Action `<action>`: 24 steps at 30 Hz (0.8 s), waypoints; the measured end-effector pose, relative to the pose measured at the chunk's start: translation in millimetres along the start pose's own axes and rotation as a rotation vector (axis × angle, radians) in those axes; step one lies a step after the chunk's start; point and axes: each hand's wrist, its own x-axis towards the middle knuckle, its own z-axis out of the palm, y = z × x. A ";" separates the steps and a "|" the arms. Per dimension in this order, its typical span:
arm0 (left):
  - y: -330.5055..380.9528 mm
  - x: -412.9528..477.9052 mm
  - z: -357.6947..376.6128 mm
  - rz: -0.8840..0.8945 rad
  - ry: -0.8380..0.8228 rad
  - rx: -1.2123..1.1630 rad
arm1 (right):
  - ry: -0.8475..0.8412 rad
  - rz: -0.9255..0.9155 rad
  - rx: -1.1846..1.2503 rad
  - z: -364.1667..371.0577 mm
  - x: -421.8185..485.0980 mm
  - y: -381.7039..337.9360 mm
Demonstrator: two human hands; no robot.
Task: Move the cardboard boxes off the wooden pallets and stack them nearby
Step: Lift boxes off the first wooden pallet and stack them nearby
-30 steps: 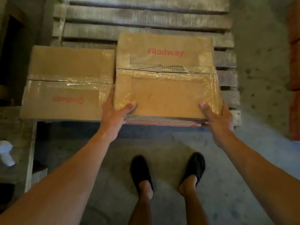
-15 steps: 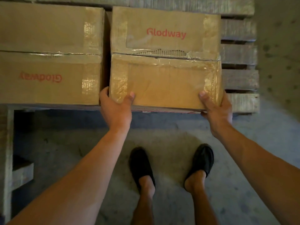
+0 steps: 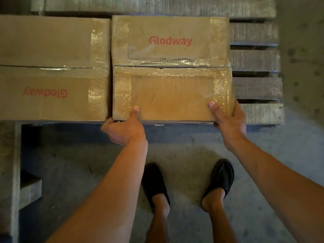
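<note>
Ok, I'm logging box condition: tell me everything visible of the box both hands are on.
The held box is brown corrugated cardboard with red Glodway lettering on its far top flap. Clear tape covers the centre seam and both ends; the far flap is torn near the seam, baring fluting. It lies level at the pallet's near edge, beside a second box. The left hand and right hand grip its near corners, thumbs on top.

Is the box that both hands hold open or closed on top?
Closed. The top flaps of the box meet at the middle seam, and shiny tape lies over it.
</note>
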 end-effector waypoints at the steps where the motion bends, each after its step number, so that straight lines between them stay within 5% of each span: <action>1: 0.0 0.0 0.1 0.004 0.004 0.004 | -0.005 0.002 -0.001 0.9 0.0 0.3; 11: -3.0 0.1 2.6 0.034 0.041 0.020 | -0.020 0.004 -0.075 -0.6 -2.6 2.1; 15: 4.0 -3.4 -7.5 0.200 0.081 0.203 | -0.026 -0.009 -0.250 -9.0 -8.1 -8.7; 20: 46.6 -32.5 -52.5 0.703 -0.319 0.659 | 0.001 -0.053 -0.534 -46.5 -42.5 -64.7; 24: 130.9 -69.2 -71.3 0.875 -0.521 0.831 | 0.069 -0.098 -0.604 -92.8 -79.1 -141.1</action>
